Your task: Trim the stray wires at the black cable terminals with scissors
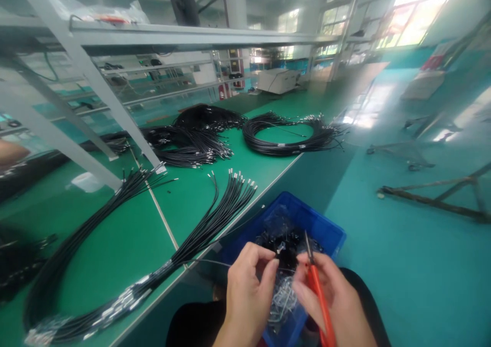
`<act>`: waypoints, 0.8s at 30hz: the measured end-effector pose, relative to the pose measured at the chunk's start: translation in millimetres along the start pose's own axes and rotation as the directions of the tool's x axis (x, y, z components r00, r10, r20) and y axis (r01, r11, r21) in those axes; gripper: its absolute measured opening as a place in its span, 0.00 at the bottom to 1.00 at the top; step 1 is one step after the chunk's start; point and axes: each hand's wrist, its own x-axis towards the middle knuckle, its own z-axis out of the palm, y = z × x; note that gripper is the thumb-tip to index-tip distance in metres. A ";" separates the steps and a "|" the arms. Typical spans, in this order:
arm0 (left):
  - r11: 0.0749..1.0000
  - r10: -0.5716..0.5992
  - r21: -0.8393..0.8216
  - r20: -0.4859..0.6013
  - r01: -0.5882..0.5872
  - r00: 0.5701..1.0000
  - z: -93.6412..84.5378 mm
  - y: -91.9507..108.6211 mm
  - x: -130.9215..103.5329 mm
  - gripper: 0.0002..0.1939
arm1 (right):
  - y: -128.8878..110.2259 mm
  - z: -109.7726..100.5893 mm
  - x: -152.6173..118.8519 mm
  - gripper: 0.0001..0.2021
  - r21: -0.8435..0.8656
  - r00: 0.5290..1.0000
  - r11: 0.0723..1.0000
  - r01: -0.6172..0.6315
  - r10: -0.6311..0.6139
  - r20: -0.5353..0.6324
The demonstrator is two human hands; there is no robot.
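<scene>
My left hand (251, 285) is closed in a pinch above a blue bin, its fingertips on a thin black cable (209, 260) that runs over from the bundle on the table. The exact spot gripped is small and partly hidden by the fingers. In my right hand (333, 291) lies a tool with an orange handle (320, 301) and a slim dark pointed tip, aimed away from me; its kind is unclear. Right thumb and index finger come close together near the left fingertips. The long black cable bundle (203, 229) with silvery ends curves across the green table.
Below my hands stands the blue bin (326, 224) with black pieces and clear plastic scraps. More coiled black cables (284, 146) lie farther back on the green table (115, 245). Grey shelf posts (111, 96) rise at left. Part of another person shows at the left edge.
</scene>
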 end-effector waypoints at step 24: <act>0.998 0.007 -0.055 0.017 -0.006 1.000 -8.3 -6.0 1.8 0.05 | -17.3 -23.3 18.8 0.18 0.050 0.781 0.967 -0.252 0.172 0.601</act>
